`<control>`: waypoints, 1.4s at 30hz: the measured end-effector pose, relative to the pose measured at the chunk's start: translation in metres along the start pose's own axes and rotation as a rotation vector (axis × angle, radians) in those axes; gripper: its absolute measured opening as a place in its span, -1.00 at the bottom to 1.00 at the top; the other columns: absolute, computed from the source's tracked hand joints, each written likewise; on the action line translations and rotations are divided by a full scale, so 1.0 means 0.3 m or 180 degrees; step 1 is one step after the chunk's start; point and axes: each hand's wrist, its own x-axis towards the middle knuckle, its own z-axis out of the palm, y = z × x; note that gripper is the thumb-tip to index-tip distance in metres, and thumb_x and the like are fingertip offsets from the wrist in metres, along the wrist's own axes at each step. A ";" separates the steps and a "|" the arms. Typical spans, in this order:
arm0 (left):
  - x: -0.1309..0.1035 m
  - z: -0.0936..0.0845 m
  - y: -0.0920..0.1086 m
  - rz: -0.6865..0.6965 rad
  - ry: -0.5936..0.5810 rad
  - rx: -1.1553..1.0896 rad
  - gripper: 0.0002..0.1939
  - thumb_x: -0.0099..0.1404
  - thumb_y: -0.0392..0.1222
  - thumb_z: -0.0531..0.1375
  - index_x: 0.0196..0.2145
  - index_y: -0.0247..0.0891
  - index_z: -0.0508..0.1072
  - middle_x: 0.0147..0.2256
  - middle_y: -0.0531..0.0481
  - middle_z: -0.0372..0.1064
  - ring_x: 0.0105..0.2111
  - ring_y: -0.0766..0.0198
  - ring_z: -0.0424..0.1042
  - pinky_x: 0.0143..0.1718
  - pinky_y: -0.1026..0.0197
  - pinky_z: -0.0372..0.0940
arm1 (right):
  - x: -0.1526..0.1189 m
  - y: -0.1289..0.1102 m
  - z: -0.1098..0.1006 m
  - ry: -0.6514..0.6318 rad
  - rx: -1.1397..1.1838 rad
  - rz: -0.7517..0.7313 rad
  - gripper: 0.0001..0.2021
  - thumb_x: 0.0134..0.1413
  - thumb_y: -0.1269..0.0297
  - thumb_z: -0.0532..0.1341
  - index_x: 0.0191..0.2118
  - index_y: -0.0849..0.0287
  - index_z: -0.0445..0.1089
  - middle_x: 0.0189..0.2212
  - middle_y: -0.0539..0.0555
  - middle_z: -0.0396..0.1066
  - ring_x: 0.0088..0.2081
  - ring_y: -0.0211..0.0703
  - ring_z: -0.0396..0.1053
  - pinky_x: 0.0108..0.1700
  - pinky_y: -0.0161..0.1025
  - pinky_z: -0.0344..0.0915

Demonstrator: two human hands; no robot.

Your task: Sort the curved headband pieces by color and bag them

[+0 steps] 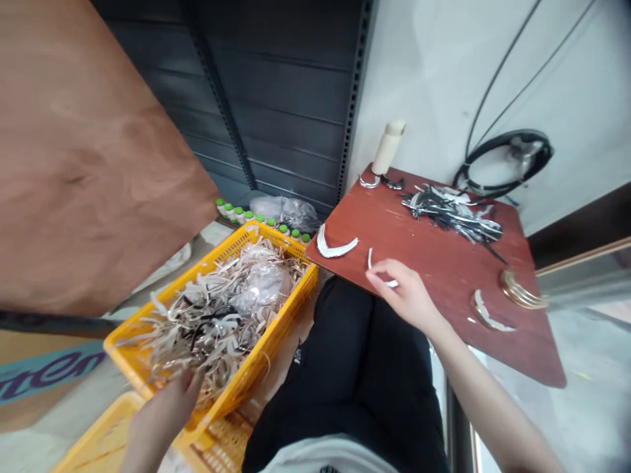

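My right hand is above the near edge of a reddish-brown table, thumb and forefinger pinched on a thin curved white strip. Left of it on the table lies a V-shaped stack of white strips. Down at the left, my left hand reaches over the near end of a yellow crate. This crate is heaped with loose curled strips, mostly pale, some black, and a clear plastic bag. The left fingers are blurred against the strips, so their grip is unclear.
The table also bears a pile of black and white strips, gold-coloured curved strips, another white stack and a cream cylinder. Several green-capped bottles stand behind the crate. Coiled black cable hangs at the wall.
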 end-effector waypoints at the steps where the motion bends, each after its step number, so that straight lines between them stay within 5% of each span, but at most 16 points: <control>1: 0.018 -0.039 0.081 0.0192 0.0000 -0.0039 -0.58 0.28 0.14 -0.04 -0.39 -0.15 0.48 -0.49 -0.06 0.49 -0.43 0.03 0.52 -0.38 0.11 0.37 | 0.038 0.010 -0.003 0.0115 -0.0071 -0.0039 -0.80 0.31 0.17 0.12 -0.22 0.12 0.43 -0.24 0.09 0.48 -0.17 -0.10 0.42 -0.09 -0.20 0.31; 4: 0.066 -0.126 0.373 0.1164 0.0588 -0.0490 -0.59 0.37 0.11 -0.06 -0.18 -0.12 0.48 -0.14 -0.06 0.51 -0.16 0.10 0.51 -0.15 0.12 0.37 | 0.175 0.042 0.033 0.0122 -0.0340 -0.0141 -0.79 0.31 0.20 0.11 -0.19 0.14 0.46 -0.22 0.09 0.49 -0.13 -0.10 0.40 -0.02 -0.19 0.25; 8: 0.132 -0.152 0.737 0.2617 0.1182 -0.1082 -0.64 0.41 -0.05 -0.03 0.04 -0.17 0.40 0.05 -0.11 0.40 0.06 0.13 0.37 0.13 0.05 0.25 | 0.350 0.094 0.121 -0.0456 -0.0790 -0.0060 -0.81 0.26 0.23 0.18 -0.15 0.15 0.51 -0.15 0.09 0.52 -0.10 -0.09 0.38 0.01 -0.18 0.18; 13: 0.207 -0.105 0.974 0.2947 0.1627 -0.0785 -0.56 0.39 -0.14 0.02 0.19 -0.26 0.26 0.17 -0.19 0.27 0.17 0.04 0.25 0.23 -0.07 0.12 | 0.454 0.136 0.178 -0.1276 -0.0970 0.0144 -0.82 0.18 0.18 0.24 -0.23 0.11 0.56 -0.23 0.03 0.57 -0.12 -0.13 0.44 -0.03 -0.23 0.17; 20: 0.227 -0.058 1.010 0.2716 0.1987 -0.0677 -0.59 0.38 -0.17 0.05 0.15 -0.30 0.31 0.08 -0.21 0.36 0.13 0.05 0.30 0.28 -0.11 0.01 | 0.485 0.157 0.191 -0.1367 -0.0580 0.0389 -0.81 0.14 0.15 0.26 -0.27 0.09 0.59 -0.29 -0.02 0.59 -0.21 -0.18 0.49 -0.19 -0.33 0.25; 42: 0.177 -0.034 1.001 0.2472 0.1847 -0.0714 -0.51 0.40 -0.13 0.03 0.23 -0.32 0.20 0.14 -0.27 0.29 0.21 0.01 0.22 0.33 -0.18 -0.13 | 0.488 0.141 0.198 -0.1482 -0.0866 0.0534 -0.86 0.02 0.19 0.26 -0.34 0.01 0.58 -0.33 -0.03 0.57 -0.24 -0.12 0.49 -0.25 -0.29 0.25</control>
